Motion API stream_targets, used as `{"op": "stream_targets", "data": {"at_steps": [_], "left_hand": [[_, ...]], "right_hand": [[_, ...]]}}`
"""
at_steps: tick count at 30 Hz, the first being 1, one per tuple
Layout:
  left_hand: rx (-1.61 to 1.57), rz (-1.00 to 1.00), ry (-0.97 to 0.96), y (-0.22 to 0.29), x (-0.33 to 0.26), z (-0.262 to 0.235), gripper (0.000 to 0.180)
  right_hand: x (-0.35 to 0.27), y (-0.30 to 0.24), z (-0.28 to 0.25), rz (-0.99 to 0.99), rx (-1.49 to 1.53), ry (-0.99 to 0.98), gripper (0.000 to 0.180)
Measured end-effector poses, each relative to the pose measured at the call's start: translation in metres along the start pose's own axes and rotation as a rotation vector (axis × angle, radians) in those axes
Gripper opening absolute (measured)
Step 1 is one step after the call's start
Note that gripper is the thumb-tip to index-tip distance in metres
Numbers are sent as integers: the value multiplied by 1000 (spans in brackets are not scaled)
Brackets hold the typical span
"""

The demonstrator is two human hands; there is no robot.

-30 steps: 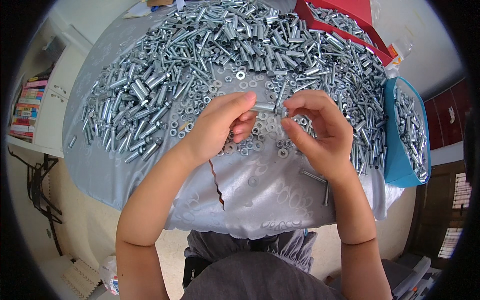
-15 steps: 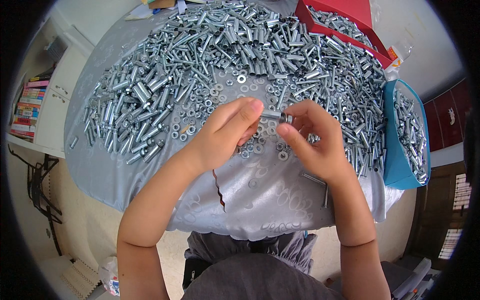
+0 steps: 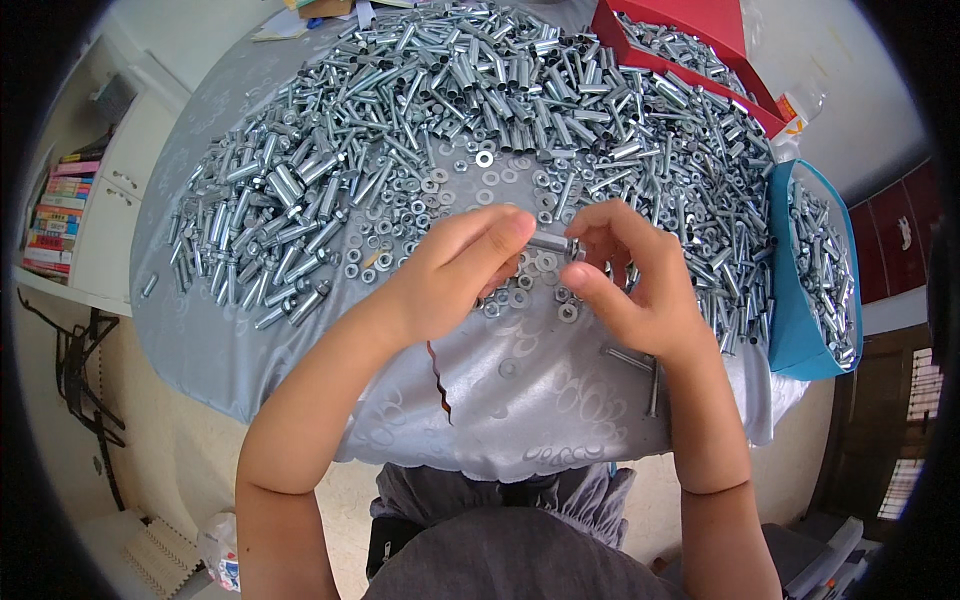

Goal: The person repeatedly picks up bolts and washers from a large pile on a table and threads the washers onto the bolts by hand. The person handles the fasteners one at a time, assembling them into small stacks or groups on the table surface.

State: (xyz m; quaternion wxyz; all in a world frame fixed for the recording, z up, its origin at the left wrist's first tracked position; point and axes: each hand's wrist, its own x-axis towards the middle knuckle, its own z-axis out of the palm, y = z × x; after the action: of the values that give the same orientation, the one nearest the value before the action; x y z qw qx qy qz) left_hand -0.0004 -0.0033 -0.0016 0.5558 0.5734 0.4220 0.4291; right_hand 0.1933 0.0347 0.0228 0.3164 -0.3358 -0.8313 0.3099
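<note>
Over the near middle of the table, my left hand (image 3: pixel 450 265) is closed round a silver expansion bolt (image 3: pixel 549 241), its sleeve sticking out past the thumb toward the right. My right hand (image 3: pixel 645 285) has its thumb and fingers curled about the bolt's right end, where a nut and washer sit. The fingers partly cover that end, so their exact contact is hard to see. Loose washers and nuts (image 3: pixel 519 298) lie beneath and behind both hands. Below the right wrist, a couple of long bolts (image 3: pixel 653 388) rest on the cloth.
A wide heap of metal sleeves and bolts (image 3: pixel 480 75) covers the far table. Bolts with sleeves and nuts (image 3: pixel 290 190) are piled at left. A red box (image 3: pixel 690 70) at back right and a blue container (image 3: pixel 790 330) at right hold more metal parts. Silver cloth (image 3: pixel 500 430) covers the table.
The bolt and my left hand have shifted slightly right. The thumb and fingers of my right hand have spread a little at the bolt's end.
</note>
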Motion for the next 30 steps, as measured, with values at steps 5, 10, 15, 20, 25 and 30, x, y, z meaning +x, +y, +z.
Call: {"op": "stream_targets", "data": {"at_steps": [5, 10, 15, 20, 25, 30], "left_hand": [[-18, -25, -8, 1, 0, 2, 39], [-55, -52, -15, 0, -1, 1, 38], [-7, -53, -31, 6, -2, 3, 38], [-73, -51, -35, 4, -1, 1, 38], [-42, -39, -21, 5, -2, 1, 38], [-53, -33, -36, 3, 0, 0, 39]], "right_hand": [[-1, 6, -4, 28, -2, -112, 19], [0, 5, 0, -92, 25, -49, 19], [1, 1, -1, 24, 80, -98, 19], [0, 2, 0, -71, -16, -43, 22], [2, 2, 0, -97, 61, 38, 22], [-1, 9, -1, -80, 36, -36, 21]]}}
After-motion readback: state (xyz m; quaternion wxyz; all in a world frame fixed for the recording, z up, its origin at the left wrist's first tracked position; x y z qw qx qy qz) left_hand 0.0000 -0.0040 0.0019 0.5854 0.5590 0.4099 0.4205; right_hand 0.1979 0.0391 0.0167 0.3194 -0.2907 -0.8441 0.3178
